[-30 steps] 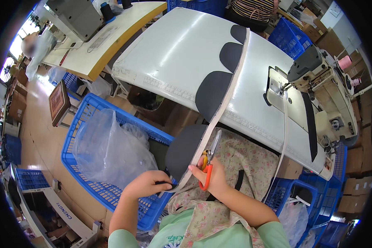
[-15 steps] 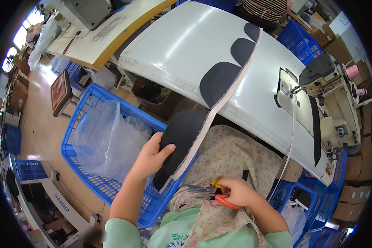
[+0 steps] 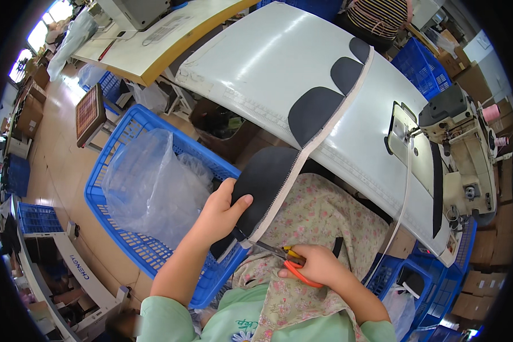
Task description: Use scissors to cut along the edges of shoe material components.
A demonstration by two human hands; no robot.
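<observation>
My left hand point(image 3: 218, 214) pinches a black half-round panel point(image 3: 266, 176) between thumb and fingers. A white tape point(image 3: 286, 191) with a stitched edge runs along this panel. It joins several similar black panels point(image 3: 316, 114), which lie in a row over the white machine table. My right hand point(image 3: 320, 267) is closed round the scissors point(image 3: 300, 274), which have orange and yellow handles. Their blades reach the near end of the tape, just below my left hand. Whether the blades are closed there is hard to see.
A blue basket point(image 3: 111, 214) with clear plastic bags point(image 3: 148, 182) stands at my left. On the right of the white table point(image 3: 239, 62) sits a sewing machine point(image 3: 459, 125) with pink thread spools. A white cord-like strip point(image 3: 405, 199) hangs from it. A stool point(image 3: 89, 114) stands far left.
My right hand has brought the scissors up and left to the tape's near end. The dark end that hung below my left hand now shows lower, over the basket edge. The view has shifted slightly.
</observation>
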